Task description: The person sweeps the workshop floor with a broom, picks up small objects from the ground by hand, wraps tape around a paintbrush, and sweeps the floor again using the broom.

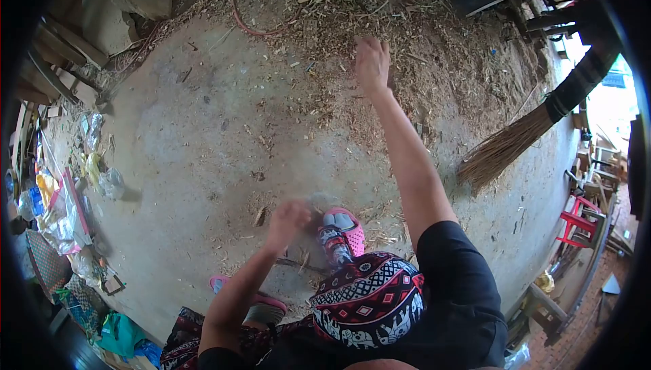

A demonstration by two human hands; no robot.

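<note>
My right hand (373,65) is stretched far forward over the wood shavings (332,37) at the top of the view. Its back faces me and the fingers bend downward, so their tips and anything under them are hidden. Close to my body, my left hand (288,222) is smeared by motion, with its fingers drawn in. It is above the concrete floor (196,126), left of a pink sandal (354,236) on my foot. Whether it holds anything does not show. My knee, in patterned elephant-print trousers (366,299), rises between the arms.
A straw broom (512,146) leans in from the right. A looped reddish cord (237,17) lies among the shavings. Plastic bags (64,224) crowd the left side, near a green bag (121,334). A red stool (576,219) stands at the right.
</note>
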